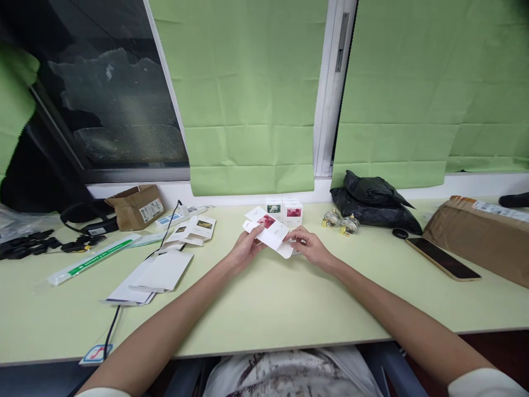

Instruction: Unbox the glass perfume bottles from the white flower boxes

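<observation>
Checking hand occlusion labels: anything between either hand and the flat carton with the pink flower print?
Nothing visible. The left hand and right hand both grip the flat carton directly, above a bare patch of the table. The assembled boxes stand behind it.

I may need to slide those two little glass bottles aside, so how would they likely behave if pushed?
The two glass bottles look rounded and squat, so they would probably slide rather than tip. Clear glass suggests they are fragile and heavy for their size. They stand close together beside the black bag, so they could knock together.

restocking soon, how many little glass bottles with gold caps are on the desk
2: the left glass bottle and the right glass bottle stand side by side just left of the black bag. More may be hidden behind it.
</observation>
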`<state>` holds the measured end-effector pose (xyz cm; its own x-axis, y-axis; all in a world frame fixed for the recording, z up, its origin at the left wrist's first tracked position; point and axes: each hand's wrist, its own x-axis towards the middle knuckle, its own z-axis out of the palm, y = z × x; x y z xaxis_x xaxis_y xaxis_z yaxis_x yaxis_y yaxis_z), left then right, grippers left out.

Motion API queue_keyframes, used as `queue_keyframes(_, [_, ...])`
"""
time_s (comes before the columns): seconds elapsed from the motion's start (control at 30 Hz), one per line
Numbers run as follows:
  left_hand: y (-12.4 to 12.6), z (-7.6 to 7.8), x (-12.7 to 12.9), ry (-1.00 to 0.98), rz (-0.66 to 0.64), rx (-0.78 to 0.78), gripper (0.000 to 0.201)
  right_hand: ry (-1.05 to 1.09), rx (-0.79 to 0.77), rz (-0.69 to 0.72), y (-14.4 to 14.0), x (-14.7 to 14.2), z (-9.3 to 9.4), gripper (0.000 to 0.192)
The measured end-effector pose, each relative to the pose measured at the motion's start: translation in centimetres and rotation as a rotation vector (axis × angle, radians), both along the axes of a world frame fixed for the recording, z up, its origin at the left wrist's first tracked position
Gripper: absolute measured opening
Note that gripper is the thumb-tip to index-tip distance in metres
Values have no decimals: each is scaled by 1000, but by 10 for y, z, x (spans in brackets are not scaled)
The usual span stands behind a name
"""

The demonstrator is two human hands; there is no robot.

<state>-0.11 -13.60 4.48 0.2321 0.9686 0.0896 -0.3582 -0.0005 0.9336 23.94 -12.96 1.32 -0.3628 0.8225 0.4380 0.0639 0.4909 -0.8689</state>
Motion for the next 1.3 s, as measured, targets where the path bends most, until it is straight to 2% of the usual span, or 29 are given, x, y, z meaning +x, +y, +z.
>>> queue_keyframes(0.17, [1, -1, -1, 25, 1, 1, 46, 40, -97, 112, -2, 0, 0, 19])
queue_keyframes(0.33, [4, -4, -2, 54, 37, -17, 43, 3, -75, 169, -3, -1, -2, 19])
queue_keyframes(0.53, [7, -5, -2, 31, 80, -21, 44, -38, -18, 0, 0, -3, -7, 26])
queue_keyframes(0.7, [10, -7, -5, 40, 77, -33, 43, -21, -32, -145, 1, -3, -7, 27])
queue_keyframes(0.87, [8, -6, -8, 37, -44, 2, 43, 37, -54, -232, -2, -2, 1, 27])
queue_keyframes(1.03, [4, -3, -10, 69, -163, 12, 46, 161, -276, -74, -6, -3, 6, 36])
queue_keyframes(1.17, [3, -4, -9, 90, -188, 1, 47, 120, -315, 48, -7, -3, 4, 37])
queue_keyframes(1.3, [6, -8, -9, 92, -132, 21, 46, 171, -334, 84, -6, -1, 6, 38])
